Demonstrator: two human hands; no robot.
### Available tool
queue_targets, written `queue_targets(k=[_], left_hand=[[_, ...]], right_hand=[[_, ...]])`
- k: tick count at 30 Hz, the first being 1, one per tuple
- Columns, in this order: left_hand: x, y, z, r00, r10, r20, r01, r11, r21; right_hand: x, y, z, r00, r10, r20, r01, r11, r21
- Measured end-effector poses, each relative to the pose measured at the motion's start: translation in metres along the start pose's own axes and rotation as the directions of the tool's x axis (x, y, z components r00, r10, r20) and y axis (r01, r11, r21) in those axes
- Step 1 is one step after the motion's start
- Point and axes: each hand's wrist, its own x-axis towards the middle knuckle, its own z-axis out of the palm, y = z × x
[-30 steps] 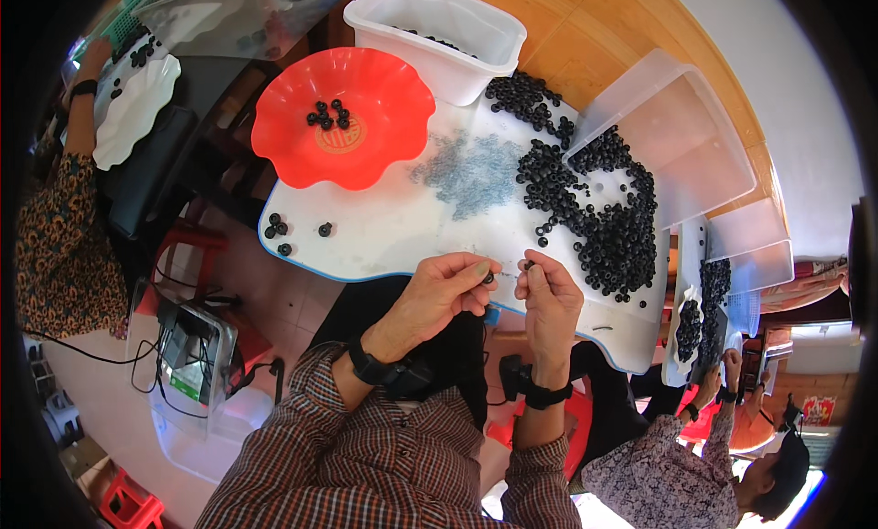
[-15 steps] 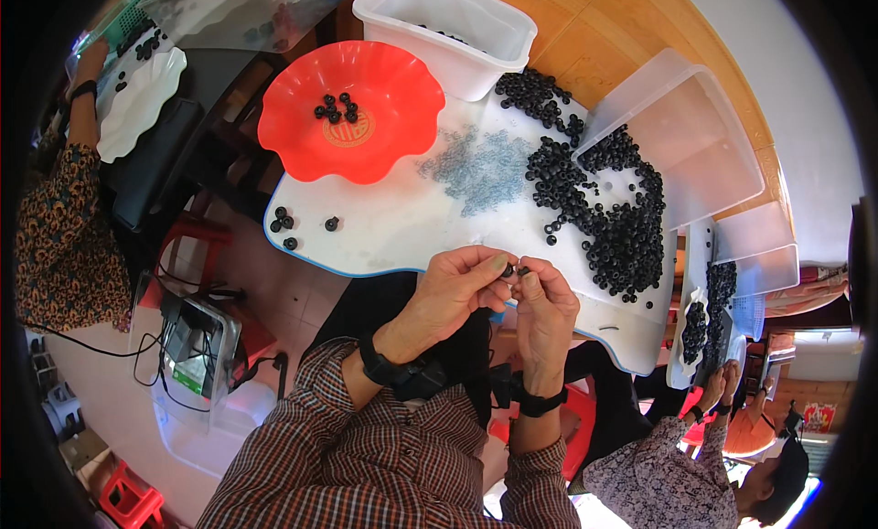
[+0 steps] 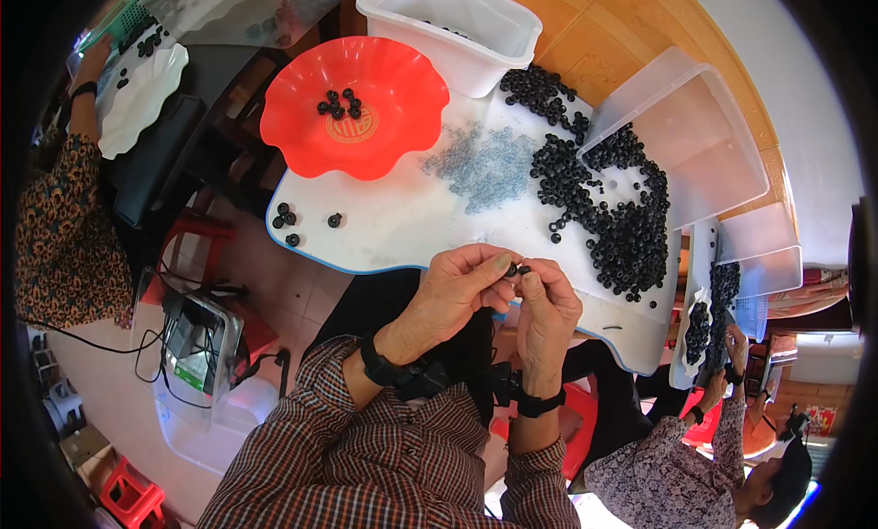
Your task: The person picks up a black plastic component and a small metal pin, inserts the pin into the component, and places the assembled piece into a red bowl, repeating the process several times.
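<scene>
Above the near edge of the white table (image 3: 366, 232), my two hands meet, fingertips almost touching. Thumb and forefinger of my left hand (image 3: 448, 296) pinch a small round black part (image 3: 511, 270). A second small black part (image 3: 524, 269) is pinched in my right hand (image 3: 547, 319), right up against the first. Whether the two are joined is hidden by the fingers. A large heap of black round parts (image 3: 631, 245) lies to the right. Beyond my hands small clear rings (image 3: 485, 168) are spread out. At the table's left corner sit several black pieces (image 3: 284, 215), with one (image 3: 335, 220) apart.
A red scalloped bowl (image 3: 407, 85) holds several black pieces. Behind it stands a white bin (image 3: 430, 49); a clear bin (image 3: 686, 136) rests tilted by the heap. Co-workers sit left (image 3: 69, 227) and right (image 3: 668, 474). Cables and a box (image 3: 197, 351) are lower left.
The two black parts at my fingertips have come closer together. My hands stay nearly in place. The co-worker on the right has raised one hand from the other.
</scene>
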Motion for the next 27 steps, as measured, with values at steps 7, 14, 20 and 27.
queue_targets(k=[7,14,20,27], left_hand=[[-0.0015,0.0003,-0.0005,1.0,0.018,0.012,-0.019,1.0,0.003],[-0.0027,0.0004,0.002,0.999,0.035,-0.004,-0.035,0.999,0.027],[-0.003,-0.0011,0.0016,0.998,0.058,-0.009,-0.058,0.997,0.051],[-0.0037,-0.0031,0.0022,0.995,0.091,-0.034,-0.087,0.991,0.102]], right_hand=[[-0.0007,-0.0008,0.0017,1.0,-0.005,-0.011,0.005,1.0,-0.017],[-0.0011,-0.0006,0.0021,0.999,-0.044,-0.005,0.043,0.997,-0.061],[-0.0023,0.0011,0.0046,0.998,-0.066,-0.011,0.065,0.995,-0.071],[-0.003,0.002,0.0068,0.996,-0.084,-0.015,0.082,0.992,-0.094]])
